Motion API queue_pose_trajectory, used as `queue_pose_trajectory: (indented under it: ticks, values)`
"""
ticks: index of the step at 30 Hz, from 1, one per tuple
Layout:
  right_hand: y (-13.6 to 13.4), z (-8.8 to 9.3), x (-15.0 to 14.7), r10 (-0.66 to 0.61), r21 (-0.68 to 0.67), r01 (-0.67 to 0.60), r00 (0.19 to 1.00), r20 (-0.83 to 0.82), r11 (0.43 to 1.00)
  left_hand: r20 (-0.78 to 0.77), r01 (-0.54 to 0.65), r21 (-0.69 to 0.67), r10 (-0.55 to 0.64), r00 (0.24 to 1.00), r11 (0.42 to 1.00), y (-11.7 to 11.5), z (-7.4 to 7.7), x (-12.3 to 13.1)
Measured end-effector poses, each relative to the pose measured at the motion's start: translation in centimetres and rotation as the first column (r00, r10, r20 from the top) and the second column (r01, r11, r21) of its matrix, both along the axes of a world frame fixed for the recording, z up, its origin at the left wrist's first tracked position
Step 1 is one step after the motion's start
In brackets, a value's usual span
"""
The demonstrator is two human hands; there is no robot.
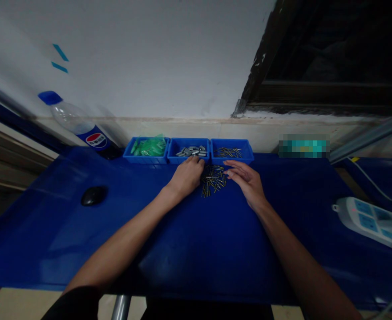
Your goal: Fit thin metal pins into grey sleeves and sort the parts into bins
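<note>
A loose pile of thin, brass-coloured metal pins [213, 181] lies on the blue tabletop, between my two hands. At its left edge is my left hand [188, 172], back up and fingers curled, close to the front of the middle blue bin [172, 159]. Its fingertips are hidden, so what they hold, if anything, does not show. My right hand [245, 178] is at the pile's right side, fingers stretched out and thumb apart, with nothing visible in it. Behind it, the right blue bin [249, 155] contains similar thin pins [228, 152]. Small grey metal pieces [191, 151] lie in the middle bin.
The left blue bin [127, 156] holds green plastic packets [149, 146]. A Pepsi bottle [94, 135] leans at the back left, above a black computer mouse [93, 196]. At right are a white power strip [365, 220] and a blurred teal pack [304, 146].
</note>
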State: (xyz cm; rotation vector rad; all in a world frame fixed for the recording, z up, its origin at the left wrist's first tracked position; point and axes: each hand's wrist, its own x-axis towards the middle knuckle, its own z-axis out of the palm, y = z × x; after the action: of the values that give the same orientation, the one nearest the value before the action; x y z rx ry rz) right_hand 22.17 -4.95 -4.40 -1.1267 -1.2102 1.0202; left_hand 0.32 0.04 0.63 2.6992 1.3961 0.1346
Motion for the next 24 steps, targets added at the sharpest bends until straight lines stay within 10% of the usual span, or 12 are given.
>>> queue_pose_trajectory:
  ticks: [6, 11, 24]
  values:
    - [0.09, -0.43, -0.01, 0.021, -0.024, -0.022, 1.0, -0.002, 0.999, 0.585, 0.196, -0.116, -0.093, 0.806, 0.974, 0.09, 0.61, -0.09]
    - [0.06, -0.16, -0.34, 0.082, -0.057, -0.083, 0.996, -0.03, 0.995, 0.773, 0.313, -0.27, 0.011, 0.634, 0.91, 0.14, 0.23, 0.09]
    - [-0.03, -0.73, -0.24, 0.1, -0.084, -0.112, 0.986, -0.136, 0.99, 0.701, 0.305, -0.243, -0.05, 0.712, 0.921, -0.14, 0.42, 0.12]
